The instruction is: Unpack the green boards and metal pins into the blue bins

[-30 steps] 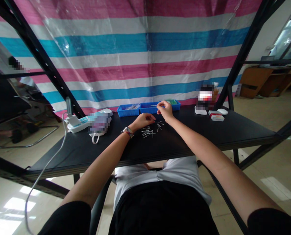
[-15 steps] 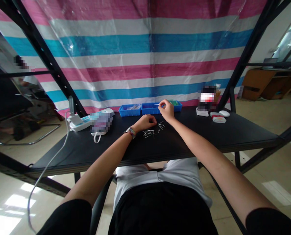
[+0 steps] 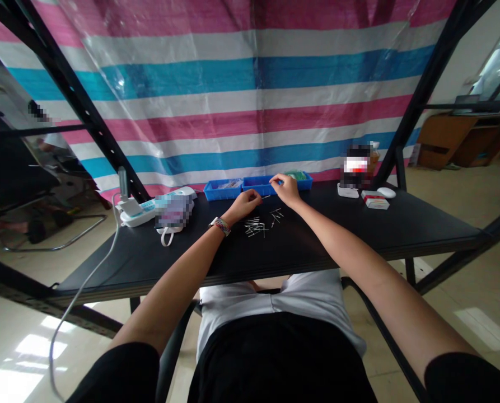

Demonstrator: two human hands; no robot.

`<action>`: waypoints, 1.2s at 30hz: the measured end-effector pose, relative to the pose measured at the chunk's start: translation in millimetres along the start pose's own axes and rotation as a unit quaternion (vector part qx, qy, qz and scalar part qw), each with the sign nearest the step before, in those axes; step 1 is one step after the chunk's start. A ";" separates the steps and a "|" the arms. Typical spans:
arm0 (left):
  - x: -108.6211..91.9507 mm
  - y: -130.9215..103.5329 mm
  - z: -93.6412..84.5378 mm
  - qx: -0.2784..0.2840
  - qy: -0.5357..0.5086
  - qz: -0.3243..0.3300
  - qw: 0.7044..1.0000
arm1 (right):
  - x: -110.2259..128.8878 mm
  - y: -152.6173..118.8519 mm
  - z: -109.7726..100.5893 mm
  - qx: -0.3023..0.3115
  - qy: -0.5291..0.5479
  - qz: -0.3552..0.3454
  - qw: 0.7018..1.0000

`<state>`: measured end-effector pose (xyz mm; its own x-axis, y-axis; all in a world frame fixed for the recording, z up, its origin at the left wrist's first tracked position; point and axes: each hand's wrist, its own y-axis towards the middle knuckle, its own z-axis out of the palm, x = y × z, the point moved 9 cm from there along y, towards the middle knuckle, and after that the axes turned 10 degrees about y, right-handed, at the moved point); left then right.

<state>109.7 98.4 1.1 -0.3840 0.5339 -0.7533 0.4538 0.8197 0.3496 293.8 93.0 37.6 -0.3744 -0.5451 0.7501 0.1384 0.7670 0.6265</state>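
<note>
My left hand (image 3: 246, 204) is closed, its fingertips pinching a thin silver metal pin (image 3: 267, 196) that looks like a blind rivet. My right hand (image 3: 286, 189) hovers at the front of the middle blue bin (image 3: 253, 184), thumb and fingers pinched together; whatever is between them is too small to make out. Below the hands, several similar metal pins lie on the black table in a larger pile (image 3: 255, 226) and a smaller, looser group (image 3: 276, 216). The left blue bin (image 3: 223, 193) holds small clear bags, and green stuff shows in the right bin (image 3: 305, 184).
On the left lie a white power strip (image 3: 144, 212) with a cable and a blurred pouch (image 3: 174, 210). To the right are a small white-and-red box (image 3: 375, 200), a white mouse (image 3: 386, 192) and a blurred bottle. A striped sheet (image 3: 258, 84) hangs behind the table (image 3: 375, 229).
My left hand has lifted away from the pile, slightly up and left, with a pin now in its fingertips. The pin seen in my right fingers before no longer shows there.
</note>
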 end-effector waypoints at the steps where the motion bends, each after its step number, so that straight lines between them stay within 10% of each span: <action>1: -0.4 0.1 -4.2 -0.015 -0.009 -0.008 1.000 | -0.4 -2.6 4.3 0.021 0.026 0.030 0.999; 10: 3.1 4.1 -28.1 -0.096 -0.040 -0.021 0.994 | 6.5 -24.0 39.2 0.155 0.177 0.153 0.960; 19: -7.6 1.8 -24.0 -0.069 -0.039 0.011 0.997 | -11.9 -24.0 35.4 0.110 0.203 0.226 0.946; 36: 8.7 -0.2 -23.3 -0.062 -0.129 -0.093 0.985 | 9.3 -21.0 27.0 0.079 0.214 0.094 0.969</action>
<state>87.5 107.8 7.4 -0.2262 0.3146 -0.9219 0.2869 0.9259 0.2456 262.7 80.9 25.7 0.0638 -0.4552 0.8881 0.0128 0.8902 0.4554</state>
